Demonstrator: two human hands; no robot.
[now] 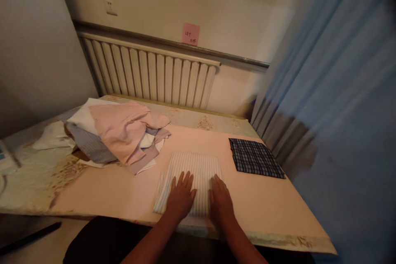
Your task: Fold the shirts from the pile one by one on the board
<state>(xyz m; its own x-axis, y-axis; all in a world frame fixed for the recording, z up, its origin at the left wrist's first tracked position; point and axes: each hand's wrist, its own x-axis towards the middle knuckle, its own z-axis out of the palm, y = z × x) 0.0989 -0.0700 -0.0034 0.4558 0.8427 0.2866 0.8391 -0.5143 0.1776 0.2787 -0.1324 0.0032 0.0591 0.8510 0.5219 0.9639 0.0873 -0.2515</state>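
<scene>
A white garment with thin dark stripes (194, 167) lies folded into a flat rectangle near the table's front edge. My left hand (182, 194) rests palm down on its left half, fingers spread. On its right side lies my right hand (220, 201), flat with the fingers stretched out and closer together. Neither hand grips the cloth. To the right is a folded dark plaid garment (256, 157), apart from both hands. A loose heap of clothes sits at the left, with a pink garment (120, 126) on top and a grey striped one (94, 145) below.
Under the clothes is a pink sheet (272, 202) on a table with a floral cover (206, 123). A radiator (154, 74) and a wall with a pink note (190, 34) stand behind. A blue curtain (340, 111) hangs along the right side. A white object (8, 159) is at the far left.
</scene>
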